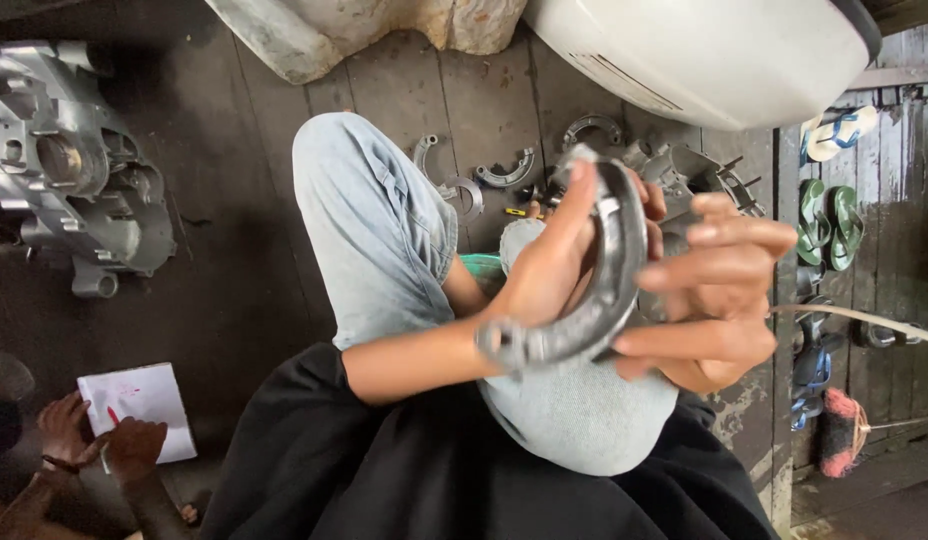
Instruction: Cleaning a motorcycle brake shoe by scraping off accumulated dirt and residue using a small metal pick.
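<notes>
A curved grey metal brake shoe (612,270) is held up in front of me, over my knees in light blue jeans. My left hand (549,265) grips its inner side, thumb stretched up along the arc to the top end. My right hand (719,300) holds the outer side with the fingers spread flat across it. The lower end of the shoe (504,343) sticks out above my left wrist.
More curved metal shoes (506,175) and small parts lie on the dark wooden floor beyond my knees. A grey engine casing (69,165) sits at the left. Another person's hands (104,440) hold a white notepad (144,400) at bottom left. Sandals (829,220) lie at the right.
</notes>
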